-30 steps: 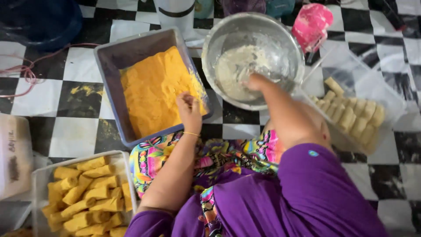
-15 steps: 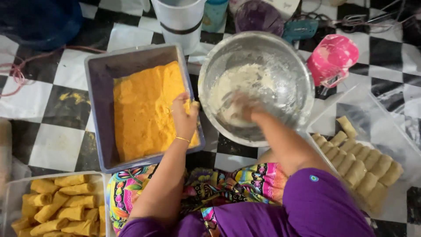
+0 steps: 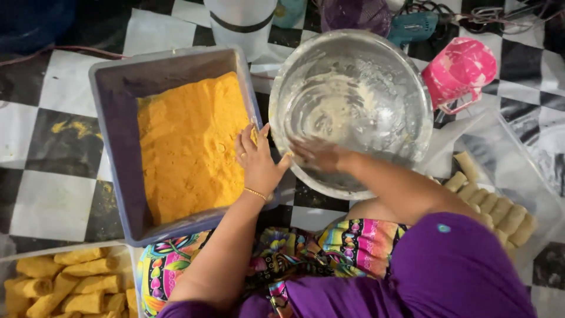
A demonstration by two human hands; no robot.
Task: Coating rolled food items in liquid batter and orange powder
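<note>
Your right hand [image 3: 321,154] has slid to the steel bowl's [image 3: 376,126] near rim, fingers spread; left hand [image 3: 257,164], fingers apart, rests on orange crumbs in the grey tray [image 3: 118,141], left of centre. Pink jug [image 3: 460,73] crowds upper right.

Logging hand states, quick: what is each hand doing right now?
Left hand: open, fingers spread on the orange crumbs in the grey tub, holding nothing.
Right hand: inside the metal bowl; grip cannot be told.
</note>
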